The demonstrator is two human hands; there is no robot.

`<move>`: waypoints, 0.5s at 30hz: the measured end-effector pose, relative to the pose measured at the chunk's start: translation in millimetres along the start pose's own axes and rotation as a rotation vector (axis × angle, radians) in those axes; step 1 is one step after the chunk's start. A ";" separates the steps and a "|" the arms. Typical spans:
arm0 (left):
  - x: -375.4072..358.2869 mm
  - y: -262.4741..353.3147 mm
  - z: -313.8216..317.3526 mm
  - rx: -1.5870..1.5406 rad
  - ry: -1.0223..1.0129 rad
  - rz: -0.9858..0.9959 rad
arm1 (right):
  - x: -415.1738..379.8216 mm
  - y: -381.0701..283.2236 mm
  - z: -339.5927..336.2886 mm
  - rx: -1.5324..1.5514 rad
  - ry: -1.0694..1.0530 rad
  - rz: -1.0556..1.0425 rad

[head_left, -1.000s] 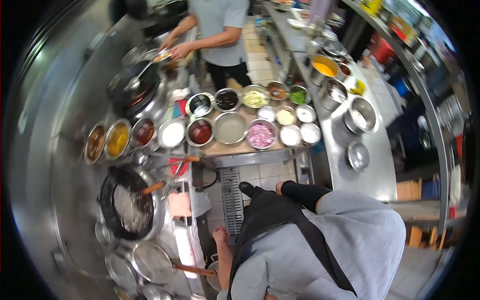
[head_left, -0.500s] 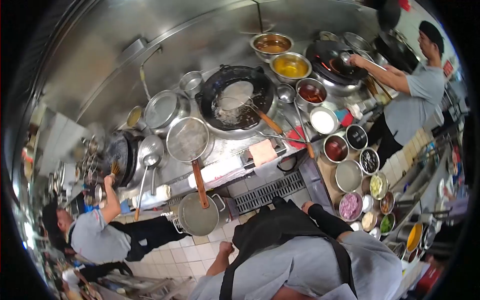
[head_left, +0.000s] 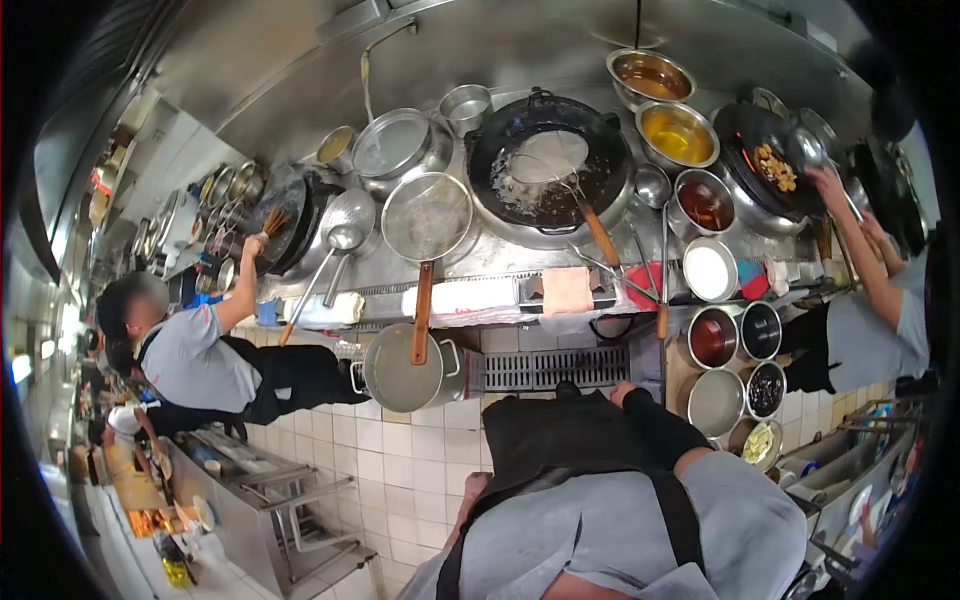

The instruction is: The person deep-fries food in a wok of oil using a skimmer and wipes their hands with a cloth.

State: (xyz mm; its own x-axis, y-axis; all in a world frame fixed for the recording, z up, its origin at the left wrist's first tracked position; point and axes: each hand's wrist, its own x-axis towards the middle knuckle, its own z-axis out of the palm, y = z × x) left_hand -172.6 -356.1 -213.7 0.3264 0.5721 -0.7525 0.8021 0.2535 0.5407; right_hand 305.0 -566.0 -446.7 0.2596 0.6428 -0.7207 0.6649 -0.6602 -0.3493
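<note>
My left hand hangs low beside my black apron, over the tiled floor, its fingers curled and nothing visible in them. My right hand, below a black sleeve, is by the side of the ingredient counter, fingers curled in and apparently bare. Both are apart from the cookware. Ahead, a black wok holds bubbling liquid, with a wooden-handled mesh strainer lying in it. Left of that wok, a second strainer rests with its handle over a steel pot. A ladle lies to the wok's right.
At left, a person works a bamboo brush in another wok. At right, a co-worker's hand holds a ladle over a wok with browned pieces. Bowls of yellow liquid and red sauce stand between.
My view has turned, so the stove and pots sit farther right and higher. Browned pieces now show in the right-hand wok. My hands stay low and away from the cookware.
</note>
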 end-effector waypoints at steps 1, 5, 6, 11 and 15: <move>-9.6 15.6 0.7 -0.164 0.027 -0.064 | -24.1 -17.3 -30.3 0.073 -0.032 0.058; -9.5 -0.9 18.1 0.198 -0.046 -0.017 | -88.1 -64.0 -111.7 0.150 0.007 0.103; 19.8 -45.2 28.0 0.691 -0.106 0.142 | -81.8 -60.8 -113.8 0.128 0.028 0.068; 63.9 -115.8 40.6 0.920 0.051 0.572 | -85.5 -61.1 -121.7 0.384 0.164 0.123; 59.5 -87.6 18.3 0.807 -0.087 0.356 | -101.2 -68.8 -119.7 0.337 0.108 0.169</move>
State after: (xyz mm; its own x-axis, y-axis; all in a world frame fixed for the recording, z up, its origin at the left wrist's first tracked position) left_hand -214.3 -358.5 -312.7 0.6347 0.4425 -0.6335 0.7430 -0.5747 0.3429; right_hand 316.8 -539.2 -278.1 0.4297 0.5396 -0.7240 0.3440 -0.8392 -0.4213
